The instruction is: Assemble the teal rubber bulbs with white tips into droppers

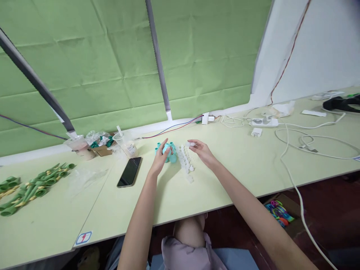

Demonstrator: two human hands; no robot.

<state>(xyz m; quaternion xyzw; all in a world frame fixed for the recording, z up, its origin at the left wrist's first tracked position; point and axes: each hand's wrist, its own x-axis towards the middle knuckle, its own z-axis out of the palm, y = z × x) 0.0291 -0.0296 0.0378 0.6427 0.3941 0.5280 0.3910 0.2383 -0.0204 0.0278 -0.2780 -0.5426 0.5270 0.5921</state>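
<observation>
My left hand [160,159] is closed around a turquoise plastic piece [167,149], thumb and fingers curled about it. More turquoise parts [172,158] with round tube-like ends cluster under and beside that hand; which of them belong to the held piece I cannot tell. My right hand [204,153] pinches a small whitish translucent piece [190,144] between thumb and fingertips, a little above the table. Between the hands, small white translucent pieces [184,159] lie in a strip, several of them, with a loose one [189,179] at the near end.
A phone [129,172] lies left of my left hand. Behind it stand drink cups [125,143] and a small carton [102,150]. Green tubular parts [39,187] spread at far left. A power strip [263,122] and white cables [287,146] occupy the right side.
</observation>
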